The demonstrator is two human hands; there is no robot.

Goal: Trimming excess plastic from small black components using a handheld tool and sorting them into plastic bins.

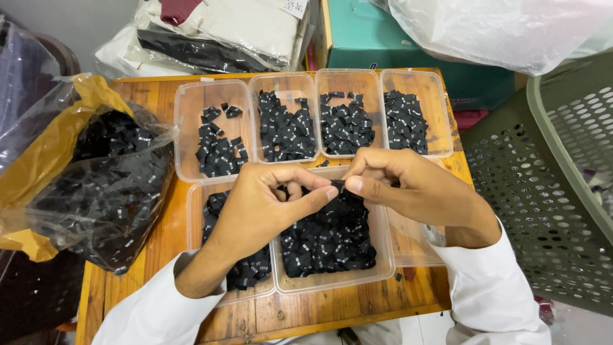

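Nearest, at the table's (159, 96) front edge: two white sleeves (491, 287) reaching in. Above the front tubs, left hand (258, 204) and right hand (399, 185) meeting, thumb and forefinger of each pinched together on one small black label (338, 186), held between them just over the middle front tub (332, 239). Cannot tell which hand bears the grip.

Under the hands, along the front edge: three clear plastic tubs side by side. Left front tub (239, 271) and middle front tub heaped with small black woven labels carrying tiny white marks; right front tub (415, 243) mostly hidden under the right wrist, looking almost bare.

Further back, along the far edge: a row of four clear tubs touching one another. Far left tub (214, 128) loosely scattered with black labels, the next three (348, 121) filled more thickly.

At the left edge: a crumpled clear-and-yellow plastic bag (83, 185), open, bulging with the same black labels.

Beyond the far edge: folded cloth in clear wrappers (223, 32), a teal box (408, 38), a big white plastic bag (498, 25). Off the right edge: a grey-green perforated basket (549, 179).
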